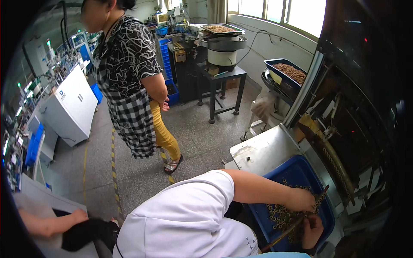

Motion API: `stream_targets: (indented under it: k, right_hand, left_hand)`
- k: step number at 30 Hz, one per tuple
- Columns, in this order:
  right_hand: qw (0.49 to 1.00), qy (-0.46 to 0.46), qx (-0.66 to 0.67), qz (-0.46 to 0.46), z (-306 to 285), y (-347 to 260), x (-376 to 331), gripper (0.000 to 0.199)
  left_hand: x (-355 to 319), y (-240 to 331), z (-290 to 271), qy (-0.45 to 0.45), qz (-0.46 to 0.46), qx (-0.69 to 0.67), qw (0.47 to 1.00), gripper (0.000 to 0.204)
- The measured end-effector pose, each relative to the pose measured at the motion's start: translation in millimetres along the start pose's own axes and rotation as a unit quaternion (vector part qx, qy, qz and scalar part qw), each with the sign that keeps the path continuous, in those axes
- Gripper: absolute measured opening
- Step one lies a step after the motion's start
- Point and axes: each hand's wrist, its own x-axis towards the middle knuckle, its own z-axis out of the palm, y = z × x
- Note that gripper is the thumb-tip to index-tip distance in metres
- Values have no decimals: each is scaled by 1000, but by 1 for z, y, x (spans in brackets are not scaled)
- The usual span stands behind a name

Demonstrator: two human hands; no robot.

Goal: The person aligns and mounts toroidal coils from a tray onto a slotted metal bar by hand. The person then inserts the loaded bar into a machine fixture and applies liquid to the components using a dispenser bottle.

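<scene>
A long thin stick (pixel 287 231) is seen slanted over a blue tray (pixel 294 165) of small rings (pixel 279 218). Its middle is reached by the bent right hand (pixel 312 232). The left hand (pixel 301 200) is seen just beside its upper part. Whether it is gripped by either cannot be told.

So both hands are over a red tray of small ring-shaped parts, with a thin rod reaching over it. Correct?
No: the head view shows a blue tray, not red. The rest stands: left hand and right hand over it, small ring-shaped parts inside, thin rod reaching over.
</scene>
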Motion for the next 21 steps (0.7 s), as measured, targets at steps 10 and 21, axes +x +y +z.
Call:
stream_targets:
  k: [10, 21]
  right_hand:
    - [1000, -3, -10, -8, 3, 19, 6, 8]
    - [982, 93, -165, 12, -1, -16, -8, 19]
  left_hand:
    - [1, 12, -5, -55, 10, 95, 994, 19]
    - [-16, 16, -31, 80, -123, -31, 989, 23]
